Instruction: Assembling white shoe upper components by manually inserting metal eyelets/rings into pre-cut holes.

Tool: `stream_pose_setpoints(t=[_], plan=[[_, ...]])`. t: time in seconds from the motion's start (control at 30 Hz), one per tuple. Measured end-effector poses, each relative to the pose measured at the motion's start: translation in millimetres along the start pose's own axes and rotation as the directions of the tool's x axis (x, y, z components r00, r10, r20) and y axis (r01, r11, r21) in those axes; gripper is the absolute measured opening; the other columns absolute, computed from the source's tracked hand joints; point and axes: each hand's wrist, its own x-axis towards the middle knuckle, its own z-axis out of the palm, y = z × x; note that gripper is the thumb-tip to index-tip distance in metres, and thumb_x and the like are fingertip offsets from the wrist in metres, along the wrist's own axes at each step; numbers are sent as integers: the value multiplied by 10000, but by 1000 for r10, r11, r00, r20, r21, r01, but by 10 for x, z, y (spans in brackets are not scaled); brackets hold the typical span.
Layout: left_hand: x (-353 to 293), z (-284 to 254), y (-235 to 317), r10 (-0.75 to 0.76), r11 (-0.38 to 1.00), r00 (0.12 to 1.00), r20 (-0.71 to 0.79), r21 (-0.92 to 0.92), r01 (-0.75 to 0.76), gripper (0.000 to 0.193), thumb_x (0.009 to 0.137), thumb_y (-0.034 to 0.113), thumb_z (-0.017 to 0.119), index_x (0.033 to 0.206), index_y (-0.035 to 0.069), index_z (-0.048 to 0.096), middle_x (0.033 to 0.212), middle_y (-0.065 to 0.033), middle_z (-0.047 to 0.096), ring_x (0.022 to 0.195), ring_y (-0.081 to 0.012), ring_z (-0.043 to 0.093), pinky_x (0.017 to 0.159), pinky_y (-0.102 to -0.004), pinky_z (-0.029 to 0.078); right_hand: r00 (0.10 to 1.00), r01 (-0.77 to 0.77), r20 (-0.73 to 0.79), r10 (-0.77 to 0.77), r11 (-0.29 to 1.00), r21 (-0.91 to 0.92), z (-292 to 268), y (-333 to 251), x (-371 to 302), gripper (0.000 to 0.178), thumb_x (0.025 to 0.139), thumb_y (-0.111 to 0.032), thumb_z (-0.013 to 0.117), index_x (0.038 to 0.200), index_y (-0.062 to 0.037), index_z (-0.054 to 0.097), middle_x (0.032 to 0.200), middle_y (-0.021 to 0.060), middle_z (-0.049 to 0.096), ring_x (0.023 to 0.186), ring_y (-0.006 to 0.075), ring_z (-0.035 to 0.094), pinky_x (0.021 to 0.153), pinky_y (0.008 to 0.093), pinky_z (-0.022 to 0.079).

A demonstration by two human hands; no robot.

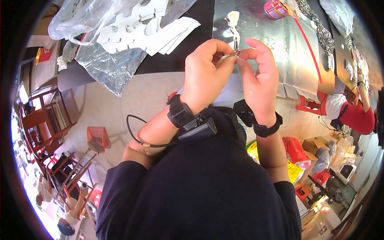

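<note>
My left hand (205,74) pinches the near end of a thin, shiny metal strip (235,40) between thumb and forefinger. Thumb and forefinger of my right hand (261,78) close on the same end, while its other fingers curl loosely. Away from me the strip runs to a crumpled cream-and-white piece (232,18) on the metal-topped table (264,34). Fingertips hide the exact grip, and the strip's kind is too small to make out.
White die-cut sheets (156,36) lie on clear plastic bags (112,66) at the left. Toward the far right are a pink tin (276,9), a red straw-like strip (308,50) and heaped metal chains (320,30). A person in red (358,116) works at the right.
</note>
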Motion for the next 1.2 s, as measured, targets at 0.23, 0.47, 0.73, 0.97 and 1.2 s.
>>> stream_pose_setpoints(t=[0.23,0.47,0.73,0.97,1.2], plan=[[63,-54,83,-171,921,980,106,-337,197,76,768,9,616,820,-16,567,706,-37,603,611,-53,541,527,-197,433,998,-7,-60,16,988,154,90,55,-7,385,771,112,512,1119,-26,423,840,57,531,807,103,501,741,234,419],[61,-63,42,-97,961,993,61,-252,109,84,775,5,614,829,-24,557,702,-29,597,620,-38,530,531,-180,428,998,66,9,-67,994,92,27,-9,26,403,759,96,555,1127,-26,443,820,48,536,792,108,514,790,241,408],[33,-57,81,-122,927,989,81,-348,143,64,796,-3,598,837,-21,552,750,-35,609,651,-36,535,549,-178,434,985,173,-13,-173,985,9,38,46,44,393,701,118,578,1057,-27,496,747,41,543,745,120,532,785,266,414],[40,-120,22,-182,886,969,169,-399,236,70,798,-39,563,856,-22,528,900,-95,617,759,-91,558,675,-220,456,966,184,-158,-206,973,-142,127,110,-29,334,686,116,575,974,-31,490,743,72,553,696,178,550,684,309,432],[-4,-97,-24,-106,935,986,126,-324,142,78,795,-33,567,837,-21,502,906,-90,611,699,-56,546,583,-199,468,996,82,-27,-82,996,19,77,99,-19,275,768,126,536,967,-28,424,842,35,486,817,100,482,761,234,398]])
